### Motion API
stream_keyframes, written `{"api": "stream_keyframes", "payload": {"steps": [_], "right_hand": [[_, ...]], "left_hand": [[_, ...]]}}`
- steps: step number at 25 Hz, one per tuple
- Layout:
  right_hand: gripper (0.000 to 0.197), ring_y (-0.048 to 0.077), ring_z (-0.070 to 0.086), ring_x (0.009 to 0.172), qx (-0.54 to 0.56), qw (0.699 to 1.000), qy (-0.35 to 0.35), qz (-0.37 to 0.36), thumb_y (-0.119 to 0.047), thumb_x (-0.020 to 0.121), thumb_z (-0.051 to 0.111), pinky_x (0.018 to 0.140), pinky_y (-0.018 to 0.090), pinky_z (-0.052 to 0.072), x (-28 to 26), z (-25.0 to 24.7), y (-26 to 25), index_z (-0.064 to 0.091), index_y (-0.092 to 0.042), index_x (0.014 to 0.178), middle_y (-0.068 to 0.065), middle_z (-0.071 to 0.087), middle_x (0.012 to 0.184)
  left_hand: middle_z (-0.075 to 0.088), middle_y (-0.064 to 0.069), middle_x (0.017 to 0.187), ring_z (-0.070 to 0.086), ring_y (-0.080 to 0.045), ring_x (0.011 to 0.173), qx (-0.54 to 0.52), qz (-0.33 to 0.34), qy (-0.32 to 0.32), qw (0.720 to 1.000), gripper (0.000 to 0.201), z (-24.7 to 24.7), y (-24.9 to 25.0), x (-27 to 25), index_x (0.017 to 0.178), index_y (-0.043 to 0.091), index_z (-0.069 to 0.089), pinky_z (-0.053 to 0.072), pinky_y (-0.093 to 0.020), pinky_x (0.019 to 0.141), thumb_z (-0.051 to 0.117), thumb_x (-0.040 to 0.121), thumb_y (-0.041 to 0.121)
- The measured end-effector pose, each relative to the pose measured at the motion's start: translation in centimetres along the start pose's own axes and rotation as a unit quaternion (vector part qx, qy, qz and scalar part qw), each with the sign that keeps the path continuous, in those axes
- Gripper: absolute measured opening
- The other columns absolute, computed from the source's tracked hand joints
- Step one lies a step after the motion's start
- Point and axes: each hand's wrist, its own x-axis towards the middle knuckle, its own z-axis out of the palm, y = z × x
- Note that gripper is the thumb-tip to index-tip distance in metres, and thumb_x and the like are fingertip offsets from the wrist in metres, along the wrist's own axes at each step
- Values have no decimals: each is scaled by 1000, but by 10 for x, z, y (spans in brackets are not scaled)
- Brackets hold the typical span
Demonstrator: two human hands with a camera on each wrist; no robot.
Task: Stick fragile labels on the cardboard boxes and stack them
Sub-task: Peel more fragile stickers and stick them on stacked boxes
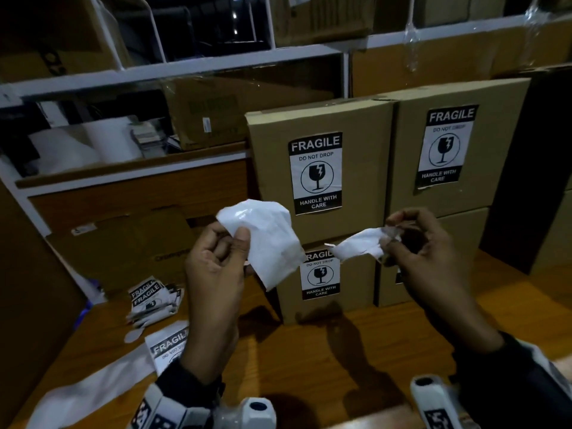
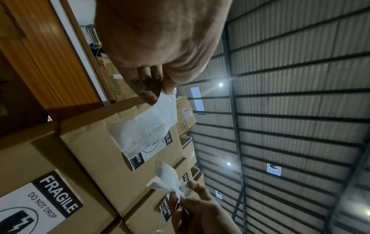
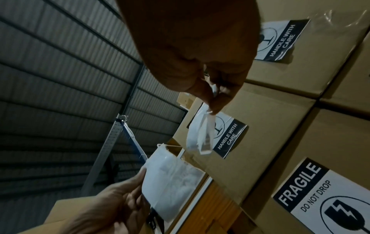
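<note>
Left hand (image 1: pixel 216 258) pinching white label sheet (image 1: pixel 266 243), held up. Right hand (image 1: pixel 424 243) pinching crumpled backing strip (image 1: pixel 359 243). Four labelled cardboard boxes (image 1: pixel 322 168) stacked behind.

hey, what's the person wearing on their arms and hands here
Both hands, the left hand and the right hand, are bare, with no gloves. Dark sleeves reach the wrists. Each wrist carries a white camera mount bearing black-and-white square markers.
</note>
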Motion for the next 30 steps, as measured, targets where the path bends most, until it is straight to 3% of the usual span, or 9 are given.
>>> {"api": "stream_keyframes", "payload": {"steps": [5,7,12,16,20,23,25,27,30], "right_hand": [[30,-1,64,88,-4,999,-45,-27,0,103,46,64,14,51,-6,25,0,67,-18,90,-4,69,110],[25,-2,62,92,26,998,-53,-38,-12,103,48,72,14,49,-9,32,-4,70,-19,95,-5,67,112],[26,-1,62,101,52,992,-102,-61,-29,84,56,80,10,50,-14,40,-10,74,-20,100,-8,64,113],[27,2,68,88,78,991,-108,-19,1,97,52,66,21,55,-6,45,-12,69,-19,103,-17,72,100],[41,13,57,64,90,994,-60,-33,2,98,43,54,22,44,-4,50,-10,68,-16,71,-2,71,76],[31,23,50,61,129,989,-35,-61,-28,80,48,58,33,44,-4,53,-10,64,-23,55,1,60,61],[30,27,50,61,128,987,-47,-80,-39,73,45,62,37,44,-6,54,-10,66,-26,56,1,59,61],[28,25,52,67,126,987,-67,-77,-33,78,47,66,36,43,-6,56,-11,67,-23,63,-1,64,67],[29,11,61,77,143,977,-158,-25,-27,82,50,67,27,45,-3,57,-17,71,-14,98,-6,73,89]], "left_hand": [[75,5,119,72,-10,108,-31,-10,-38,999,43,5,-4,2,139,22,50,62,-29,76,61,99,9],[75,1,117,73,-12,105,-38,-5,-49,998,51,5,-7,2,141,27,44,62,-31,76,63,98,7],[72,14,120,66,-4,116,48,40,-102,993,24,6,-9,3,117,25,65,59,-30,92,65,97,11],[72,18,114,64,1,115,61,55,-133,988,18,5,-6,3,107,28,71,55,-23,94,65,96,16],[72,14,115,68,-4,111,37,52,-143,988,29,0,-5,3,109,25,68,58,-20,81,74,81,22],[70,12,122,67,-6,116,28,45,-136,989,37,-6,-6,5,111,27,66,61,-27,81,75,76,26],[69,14,124,66,-5,118,37,54,-139,988,38,-8,-5,6,112,28,64,60,-29,87,76,76,25],[68,19,124,65,-2,117,39,60,-144,987,39,-10,-4,6,114,27,62,58,-24,87,76,78,18],[68,19,124,66,-3,116,52,63,-169,982,45,-14,0,6,119,33,59,59,-26,87,75,79,19]]}}
